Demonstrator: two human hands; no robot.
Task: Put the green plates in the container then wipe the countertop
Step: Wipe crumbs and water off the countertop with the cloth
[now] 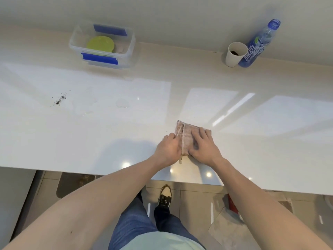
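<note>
Green plates (100, 44) lie inside the clear plastic container (129, 56) with blue clips at the back left of the white countertop (90, 141). A folded pinkish cloth (187, 132) lies on the counter near its front edge. My left hand (168, 150) pinches the cloth's left edge. My right hand (204, 147) presses flat on top of the cloth's right part. Dark crumbs (60, 99) and a small puddle of water (122, 103) sit on the counter to the left.
A white paper cup (235, 55) with dark residue and a blue plastic bottle (259, 44) stand at the back right against the wall. The counter's front edge runs just below my hands, with tiled floor and my shoe beneath.
</note>
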